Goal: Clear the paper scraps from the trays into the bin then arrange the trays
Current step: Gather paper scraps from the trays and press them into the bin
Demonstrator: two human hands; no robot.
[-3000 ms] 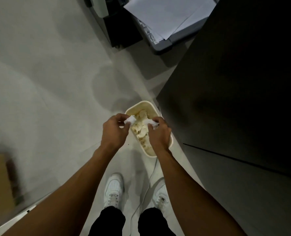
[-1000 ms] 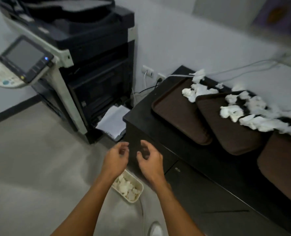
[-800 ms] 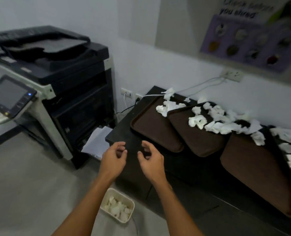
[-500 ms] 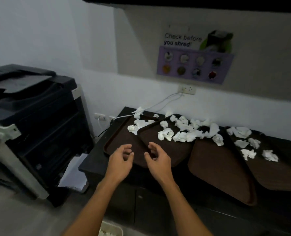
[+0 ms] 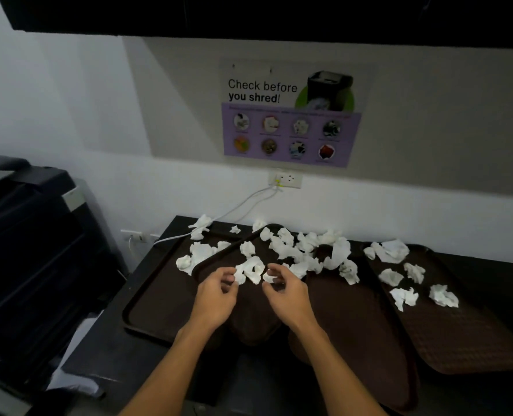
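Observation:
Several brown trays overlap on a black counter: a left tray point(image 5: 153, 298), a second tray point(image 5: 250, 325), a third tray point(image 5: 357, 310) and a right tray point(image 5: 465, 334). Crumpled white paper scraps lie across their far halves, with a dense pile point(image 5: 303, 250) in the middle and looser scraps point(image 5: 403, 297) on the right tray. My left hand point(image 5: 216, 298) and my right hand point(image 5: 289, 297) hover over the second tray, fingers loosely curled and empty. Their fingertips reach a large scrap point(image 5: 250, 270) and a small scrap point(image 5: 268, 277). The bin is out of view.
A large dark copier point(image 5: 30, 250) stands to the left of the counter, with white sheets point(image 5: 75, 370) at its base. A white cable point(image 5: 237, 207) runs from a wall socket point(image 5: 285, 179) down to the counter's back left corner. A dark cabinet point(image 5: 279, 16) hangs overhead.
Three seconds ago both hands held scraps over the bin on the floor. Since then they have emptied, risen to the counter and moved forward to the scraps on the second tray.

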